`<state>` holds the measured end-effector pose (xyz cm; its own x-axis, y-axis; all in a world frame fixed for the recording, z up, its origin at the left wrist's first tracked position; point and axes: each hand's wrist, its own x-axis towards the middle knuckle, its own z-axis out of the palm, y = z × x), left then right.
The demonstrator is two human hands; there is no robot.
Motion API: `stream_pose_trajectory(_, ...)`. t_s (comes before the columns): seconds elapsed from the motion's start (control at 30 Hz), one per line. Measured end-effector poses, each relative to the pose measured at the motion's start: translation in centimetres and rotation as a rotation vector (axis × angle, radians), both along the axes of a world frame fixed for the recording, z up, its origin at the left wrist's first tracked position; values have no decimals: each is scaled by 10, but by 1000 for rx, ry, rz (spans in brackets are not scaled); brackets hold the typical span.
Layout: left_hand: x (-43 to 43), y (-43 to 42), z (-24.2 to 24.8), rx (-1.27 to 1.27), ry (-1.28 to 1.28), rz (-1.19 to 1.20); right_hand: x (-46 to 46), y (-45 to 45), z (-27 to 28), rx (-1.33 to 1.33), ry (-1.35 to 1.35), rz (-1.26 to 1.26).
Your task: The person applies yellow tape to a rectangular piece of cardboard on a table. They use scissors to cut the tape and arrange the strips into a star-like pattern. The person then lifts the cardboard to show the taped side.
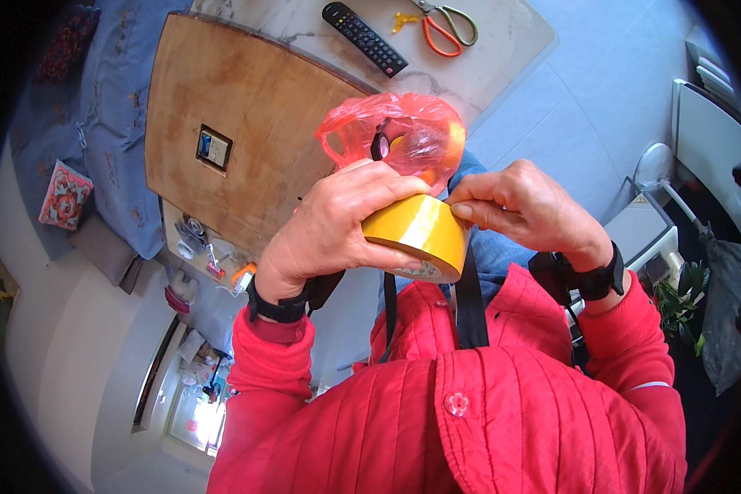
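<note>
A wide roll of yellow adhesive tape (410,231) is in my left hand (346,216), thumb below and fingers over its upper rim. Thumb and forefinger of my right hand (525,204) pinch at the roll's right edge; whether a tape end has been lifted there is hidden by the fingertips. Just beyond the hands lies a translucent red plastic bag (426,114). Inside it show a small black roll (380,145) and something yellow-orange, blurred by the film.
A brown wooden board (253,105) with a square cut-out covers part of a marble-patterned tabletop (500,31). On that top lie a black remote control (364,38), scissors (447,34) with one orange handle, and a yellow scrap (406,21). A blue-covered sofa (114,129) stands left.
</note>
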<state>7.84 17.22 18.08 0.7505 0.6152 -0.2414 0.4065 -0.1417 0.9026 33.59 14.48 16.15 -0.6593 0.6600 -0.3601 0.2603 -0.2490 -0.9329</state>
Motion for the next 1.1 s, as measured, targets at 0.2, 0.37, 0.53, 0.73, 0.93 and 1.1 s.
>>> stream_pose_trajectory(0.2,-7,-9,6,42,8,17,-17,-13,-2,9,-38,-80)
stream_pose_trajectory(0.37,-8,-14,20,41,7,11,-25,-21,2,-187,-14,-140)
stream_pose_trajectory(0.53,-24,-20,16,74,33,67,-21,-21,6,-319,107,-176)
stream_pose_trajectory(0.73,-25,-18,14,122,9,85,-28,-7,14,-269,15,-116)
stream_pose_trajectory(0.93,-25,-21,18,168,46,112,-34,-10,15,-2,-87,-120)
stream_pose_trajectory(1.1,-19,-31,19,245,52,148,-49,-22,2,70,-195,-209)
